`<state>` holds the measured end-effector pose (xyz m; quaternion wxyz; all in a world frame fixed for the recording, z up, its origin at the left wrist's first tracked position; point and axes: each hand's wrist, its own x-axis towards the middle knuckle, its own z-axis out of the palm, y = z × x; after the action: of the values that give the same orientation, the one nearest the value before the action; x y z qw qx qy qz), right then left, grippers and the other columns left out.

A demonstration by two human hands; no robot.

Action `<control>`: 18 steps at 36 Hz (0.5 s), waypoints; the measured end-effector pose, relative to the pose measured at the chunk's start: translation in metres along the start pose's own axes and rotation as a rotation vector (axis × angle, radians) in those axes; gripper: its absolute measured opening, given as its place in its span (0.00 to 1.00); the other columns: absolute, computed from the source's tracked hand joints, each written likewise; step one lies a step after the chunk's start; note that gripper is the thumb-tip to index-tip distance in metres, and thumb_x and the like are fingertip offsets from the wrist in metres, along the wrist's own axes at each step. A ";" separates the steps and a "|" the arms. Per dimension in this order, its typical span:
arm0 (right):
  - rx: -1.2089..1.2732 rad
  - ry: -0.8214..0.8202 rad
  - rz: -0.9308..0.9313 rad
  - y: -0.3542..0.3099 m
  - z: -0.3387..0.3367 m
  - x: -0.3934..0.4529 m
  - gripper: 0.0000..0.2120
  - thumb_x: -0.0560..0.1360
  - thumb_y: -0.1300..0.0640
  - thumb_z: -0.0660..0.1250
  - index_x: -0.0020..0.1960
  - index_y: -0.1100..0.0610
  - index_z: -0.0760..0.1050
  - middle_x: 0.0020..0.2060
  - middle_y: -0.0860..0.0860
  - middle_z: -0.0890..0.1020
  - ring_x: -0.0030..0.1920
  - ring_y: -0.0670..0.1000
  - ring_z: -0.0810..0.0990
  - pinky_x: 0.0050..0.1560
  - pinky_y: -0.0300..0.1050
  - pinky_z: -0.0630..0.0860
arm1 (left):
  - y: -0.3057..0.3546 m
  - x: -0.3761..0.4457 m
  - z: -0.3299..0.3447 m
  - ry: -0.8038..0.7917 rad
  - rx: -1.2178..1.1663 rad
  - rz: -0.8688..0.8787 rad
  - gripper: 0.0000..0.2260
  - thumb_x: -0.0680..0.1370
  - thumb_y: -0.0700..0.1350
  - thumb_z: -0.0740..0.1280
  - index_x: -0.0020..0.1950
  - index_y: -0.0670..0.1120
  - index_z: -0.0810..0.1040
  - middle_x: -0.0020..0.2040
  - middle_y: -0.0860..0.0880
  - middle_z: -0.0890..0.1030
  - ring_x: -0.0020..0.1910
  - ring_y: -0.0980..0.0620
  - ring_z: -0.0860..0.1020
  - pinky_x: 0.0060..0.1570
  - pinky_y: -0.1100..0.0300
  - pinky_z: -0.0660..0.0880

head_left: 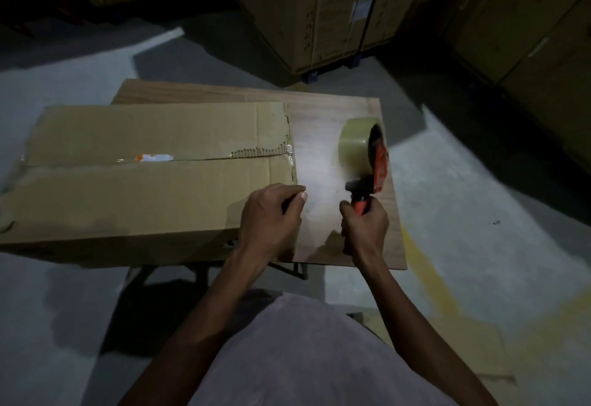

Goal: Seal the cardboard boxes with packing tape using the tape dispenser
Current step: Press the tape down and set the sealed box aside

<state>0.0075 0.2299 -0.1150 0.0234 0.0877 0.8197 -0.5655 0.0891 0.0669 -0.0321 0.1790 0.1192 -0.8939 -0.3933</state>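
The right hand [364, 229] is gripping the tape dispenser [367, 162], fingers wrapped round its handle, over the table [335, 101]. The left hand [271, 213] is curling beside the cardboard box [128, 188], seemingly pinching tape. Best start at the centre seam [224, 158], pulling taut and pressing flat.

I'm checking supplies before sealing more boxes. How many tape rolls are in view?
1. The tape roll sits on the red dispenser that the right hand holds over the table, right of the box. Dark surroundings may hide others.

Pale lilac-grey shirt [307, 361], bare forearms, no gloves on hands
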 end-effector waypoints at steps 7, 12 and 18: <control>0.098 0.079 -0.292 -0.035 -0.003 -0.017 0.07 0.78 0.50 0.66 0.53 0.53 0.75 0.32 0.43 0.76 0.30 0.45 0.73 0.32 0.42 0.68 | -0.010 0.027 -0.004 0.009 -0.164 -0.105 0.09 0.82 0.44 0.68 0.55 0.45 0.87 0.44 0.51 0.87 0.42 0.57 0.84 0.48 0.54 0.83; 0.225 0.036 -0.300 -0.052 -0.008 -0.022 0.13 0.77 0.51 0.67 0.41 0.59 0.70 0.28 0.58 0.73 0.28 0.58 0.73 0.29 0.53 0.70 | -0.014 0.058 -0.008 -0.096 -0.380 -0.294 0.17 0.84 0.56 0.63 0.46 0.47 0.85 0.38 0.50 0.85 0.35 0.55 0.83 0.37 0.52 0.83; 0.438 -0.101 -0.206 -0.074 -0.002 -0.028 0.10 0.77 0.59 0.66 0.39 0.60 0.72 0.23 0.54 0.71 0.20 0.53 0.68 0.24 0.41 0.67 | -0.007 0.107 -0.013 -0.419 -0.713 -0.602 0.31 0.82 0.67 0.53 0.63 0.42 0.79 0.50 0.41 0.86 0.46 0.45 0.86 0.39 0.53 0.83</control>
<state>0.0224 0.2032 -0.0417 -0.0130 -0.0218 0.6801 -0.7327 -0.0020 0.0160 -0.0049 -0.0959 0.2217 -0.6470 -0.7233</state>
